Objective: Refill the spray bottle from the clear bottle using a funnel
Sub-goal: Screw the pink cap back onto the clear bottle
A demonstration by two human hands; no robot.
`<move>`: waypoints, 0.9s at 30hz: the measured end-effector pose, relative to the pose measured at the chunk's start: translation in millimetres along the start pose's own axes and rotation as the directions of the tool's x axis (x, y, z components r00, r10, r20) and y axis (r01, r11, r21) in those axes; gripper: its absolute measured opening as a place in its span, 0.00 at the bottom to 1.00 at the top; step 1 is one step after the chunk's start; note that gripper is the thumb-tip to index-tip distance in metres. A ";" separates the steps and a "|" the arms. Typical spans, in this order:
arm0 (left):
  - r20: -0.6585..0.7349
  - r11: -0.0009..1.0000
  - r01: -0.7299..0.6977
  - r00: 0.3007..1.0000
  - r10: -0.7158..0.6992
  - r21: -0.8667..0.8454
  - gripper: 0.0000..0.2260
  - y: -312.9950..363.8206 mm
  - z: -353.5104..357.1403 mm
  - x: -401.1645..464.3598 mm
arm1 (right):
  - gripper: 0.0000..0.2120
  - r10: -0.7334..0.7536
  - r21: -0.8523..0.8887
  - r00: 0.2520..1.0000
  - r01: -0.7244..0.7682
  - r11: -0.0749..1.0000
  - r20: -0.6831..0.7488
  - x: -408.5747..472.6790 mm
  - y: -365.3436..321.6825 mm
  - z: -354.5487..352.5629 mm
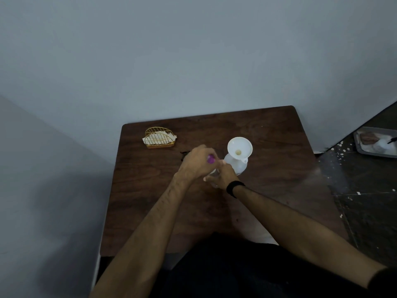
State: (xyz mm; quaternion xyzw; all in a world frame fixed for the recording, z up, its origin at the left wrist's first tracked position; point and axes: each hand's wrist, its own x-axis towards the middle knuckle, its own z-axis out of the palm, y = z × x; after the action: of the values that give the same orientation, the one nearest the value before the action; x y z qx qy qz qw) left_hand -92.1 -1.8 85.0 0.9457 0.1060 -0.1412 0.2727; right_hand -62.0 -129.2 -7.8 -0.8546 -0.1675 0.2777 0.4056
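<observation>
A white funnel stands in the neck of the white spray bottle, upright at the middle of the wooden table. Just left of it, both hands meet over the clear bottle, which is mostly hidden by them. My left hand curls its fingers round the bottle's purple cap. My right hand, with a black band on its wrist, grips the bottle's body from the right.
A gold wire napkin holder with white napkins stands at the table's back left. A small dark object lies behind my left hand. A metal tray sits on the floor to the right. Walls stand close behind and left.
</observation>
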 end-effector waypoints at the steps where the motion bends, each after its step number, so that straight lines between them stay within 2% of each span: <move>1: 0.008 0.997 -0.069 0.998 0.069 -0.029 0.16 1.4 1.8 -1.0 | 0.21 0.014 -0.006 1.000 -0.014 1.000 -0.002 -0.1 0.3 0.4; 3: -0.095 0.990 -0.127 0.988 0.121 -0.057 0.18 3.0 5.4 -2.2 | 0.21 0.011 -0.012 1.000 -0.011 1.000 -0.008 0.3 -0.4 1.4; 5: -0.250 0.999 0.018 0.968 -0.028 -0.041 0.27 1.3 5.3 -2.8 | 0.25 -0.008 -0.011 1.000 0.008 1.000 0.005 1.0 -0.7 1.7; 7: -0.244 0.972 0.228 0.947 -0.207 0.060 0.31 -1.5 1.3 -1.6 | 0.27 -0.022 0.008 1.000 0.022 1.000 0.003 -0.3 -2.7 0.4; 8: -0.191 0.954 0.277 0.949 -0.252 0.115 0.28 -2.0 -2.1 -1.3 | 0.27 -0.031 0.021 1.000 0.031 0.999 -0.003 -1.1 -3.4 -0.1; 9: -0.134 0.952 0.275 0.957 -0.258 0.133 0.24 -2.4 -4.9 -0.8 | 0.27 -0.042 0.021 0.999 0.042 0.999 -0.010 -1.6 -4.0 -0.2; 11: -0.038 0.981 0.179 0.983 -0.177 0.072 0.17 -4.6 -9.4 -0.6 | 0.28 -0.055 0.014 0.998 0.055 0.998 -0.010 -1.8 -3.7 2.0; 14: 0.059 1.000 0.005 0.998 -0.006 0.020 0.28 -4.1 -12.7 -1.0 | 0.29 -0.049 0.014 0.999 0.049 0.999 -0.015 -0.8 -3.1 3.4; 15: 0.023 1.000 0.026 0.999 -0.026 -0.004 0.33 -3.1 -12.4 -0.6 | 0.28 -0.055 0.012 0.998 0.055 0.998 -0.015 -0.9 -4.3 2.5; 17: -0.083 0.983 0.181 0.980 -0.182 -0.015 0.37 -3.3 -9.8 0.2 | 0.27 -0.062 0.022 0.998 0.062 0.998 -0.005 -0.3 -5.5 0.8; 18: -0.113 0.969 0.246 0.964 -0.243 0.019 0.34 -3.4 -8.0 0.7 | 0.26 -0.059 0.025 0.998 0.059 0.998 0.000 0.9 -4.9 0.5; 20: -0.108 0.957 0.285 0.955 -0.278 0.051 0.24 -5.4 -2.2 1.4 | 0.26 -0.050 0.019 0.999 0.050 0.999 -0.001 1.1 -4.1 0.3; 23: -0.063 0.980 0.200 0.978 -0.199 0.003 0.20 -8.3 -0.6 3.0 | 0.27 -0.053 0.021 0.999 0.053 0.998 0.001 1.7 -3.9 1.1; 27: 0.097 0.995 0.002 0.995 -0.012 0.099 0.24 -9.1 -9.7 9.2 | 0.30 -0.033 0.018 0.999 0.032 0.999 0.016 2.8 -3.8 1.6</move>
State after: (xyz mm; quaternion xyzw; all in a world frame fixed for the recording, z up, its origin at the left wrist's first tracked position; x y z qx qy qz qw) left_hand -84.0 12.2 85.5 0.9497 0.0888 -0.1930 0.2299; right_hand -61.0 -124.5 -6.5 -0.8459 -0.1823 0.2794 0.4161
